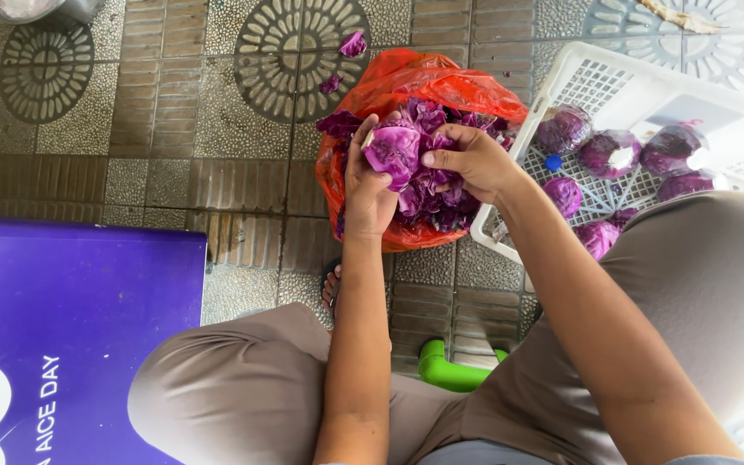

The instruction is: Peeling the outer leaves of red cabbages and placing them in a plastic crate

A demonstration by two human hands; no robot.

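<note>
A small purple cabbage head [393, 151] is gripped in my left hand [365, 191] over a red plastic bag [428, 82] full of loose purple leaves. My right hand [472, 159] pinches an outer leaf on the cabbage's right side. Both hands hover just above the bag's open mouth. The bag sits on the tiled floor between my knees.
A white plastic crate [630, 86] at the right holds several wrapped purple cabbages [609, 153]. A purple box [62, 327] lies at lower left. Torn leaf scraps [353, 43] lie on the tiled floor beyond the bag. A green stool leg [445, 370] shows below, and a metal bowl [36, 9] at top left.
</note>
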